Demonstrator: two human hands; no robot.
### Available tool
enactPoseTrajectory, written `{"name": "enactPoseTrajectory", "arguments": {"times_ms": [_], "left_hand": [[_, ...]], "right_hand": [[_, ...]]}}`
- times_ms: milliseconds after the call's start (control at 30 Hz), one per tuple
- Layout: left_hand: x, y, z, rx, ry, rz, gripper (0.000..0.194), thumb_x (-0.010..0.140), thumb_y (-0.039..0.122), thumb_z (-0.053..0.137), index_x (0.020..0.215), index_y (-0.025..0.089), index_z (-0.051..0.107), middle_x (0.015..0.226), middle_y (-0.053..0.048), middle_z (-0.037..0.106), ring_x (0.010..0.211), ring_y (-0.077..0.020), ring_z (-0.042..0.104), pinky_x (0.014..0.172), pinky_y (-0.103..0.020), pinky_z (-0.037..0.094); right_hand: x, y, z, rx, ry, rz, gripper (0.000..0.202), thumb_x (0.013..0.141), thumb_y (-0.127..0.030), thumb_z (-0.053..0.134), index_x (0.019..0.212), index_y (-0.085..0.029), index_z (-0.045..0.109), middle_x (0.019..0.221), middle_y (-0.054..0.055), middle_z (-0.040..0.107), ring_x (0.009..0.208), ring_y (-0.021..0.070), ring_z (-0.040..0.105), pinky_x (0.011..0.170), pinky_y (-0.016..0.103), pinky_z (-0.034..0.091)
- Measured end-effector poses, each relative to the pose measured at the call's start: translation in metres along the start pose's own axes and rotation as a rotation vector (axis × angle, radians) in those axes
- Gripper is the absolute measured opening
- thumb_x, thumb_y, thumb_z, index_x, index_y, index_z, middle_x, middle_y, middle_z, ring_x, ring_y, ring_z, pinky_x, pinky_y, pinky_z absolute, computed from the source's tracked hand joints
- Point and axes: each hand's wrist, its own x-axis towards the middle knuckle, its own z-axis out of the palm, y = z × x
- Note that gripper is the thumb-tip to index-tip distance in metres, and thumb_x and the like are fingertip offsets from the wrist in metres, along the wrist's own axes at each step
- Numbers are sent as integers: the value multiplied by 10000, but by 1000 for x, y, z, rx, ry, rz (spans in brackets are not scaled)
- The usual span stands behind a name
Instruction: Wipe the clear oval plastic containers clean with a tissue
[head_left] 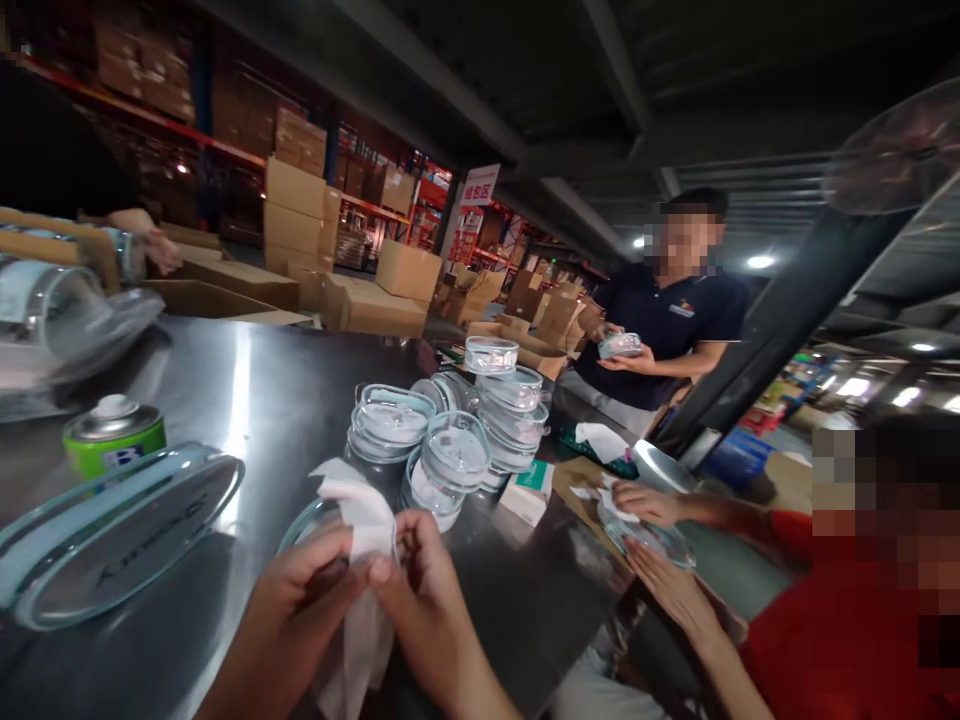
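A crumpled white paper tissue (369, 515) is pinched between my left hand (296, 590) and my right hand (424, 590), its lower end hanging down between the wrists. Both hands are closed, with thumbs and fingertips pressed together on it. Just behind my left fingers shows the edge of a clear glass dish (300, 522), mostly hidden by the hand and tissue. Farther left, a large oval glass dish (150, 535) lies tilted on the metal table (277, 400), dark lettering on its base.
A green can (112, 440) stands behind the oval dish. Stacked glass containers (454, 450) and a small white-and-green box (529, 490) stand ahead. At right, a co-worker in red wipes a glass lid (652, 540); another person holds a container (619, 345). Cartons (375, 305) stand beyond.
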Motion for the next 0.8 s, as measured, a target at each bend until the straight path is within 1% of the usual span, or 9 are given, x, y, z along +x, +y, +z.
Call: {"name": "enactPoseTrajectory", "arguments": {"times_ms": [133,200,267,333,400,467,533,633,800], "left_hand": [[-1,-2,-3,11,-108,-60,181,705,398,713,732,220,722,618,15,625,626,-177,561,551,-209,453],[2,-4,-5,16,-175,-84,173,677,384,745,734,221,736,621,9,646,608,-185,564,525,-217,454],[6,-5,-7,-52,-196,-119,187,630,357,793,744,218,742,635,5,664,611,-191,576,535,-227,474],[10,-2,-11,-178,-116,-185,259,614,373,813,808,216,743,678,0,683,621,-193,594,540,-235,489],[14,4,-15,-324,2,-258,349,628,418,805,899,213,728,709,1,692,610,-181,604,528,-230,488],[20,11,-20,-442,91,-279,370,657,422,791,944,204,707,702,12,688,589,-152,603,536,-209,481],[26,14,-25,-498,116,-229,319,675,381,788,911,185,699,674,20,677,576,-126,593,567,-194,479],[34,14,-31,-480,104,-133,243,693,365,776,799,168,681,623,27,644,547,-113,564,557,-195,466],[40,9,-35,-396,128,2,272,686,377,782,632,159,629,526,55,545,507,-81,478,495,-159,378]], "right_hand": [[4,7,-2,-6,33,8,432,806,-588,613,936,-177,570,842,16,574,755,139,482,701,268,405],[8,10,-9,-36,99,20,428,809,-585,608,808,-157,606,736,1,563,680,121,446,639,244,372],[11,12,-18,-22,168,43,456,783,-591,633,677,-149,596,632,-17,527,605,101,399,559,225,320],[14,14,-28,48,233,72,444,757,-590,663,682,-154,616,620,-17,548,583,104,422,542,223,328],[16,13,-39,148,297,113,402,743,-573,685,770,-173,656,655,-8,609,585,128,497,561,239,388],[18,10,-49,241,353,159,369,714,-536,727,830,-190,676,686,0,657,583,151,558,576,262,438],[21,7,-59,305,398,186,373,648,-504,791,826,-195,680,718,9,685,606,165,600,598,273,475],[25,4,-66,361,454,194,428,558,-476,855,834,-202,678,734,10,696,649,184,635,652,296,514],[25,0,-68,392,552,170,465,503,-461,884,835,-202,687,767,3,700,698,189,654,723,312,538]]}}
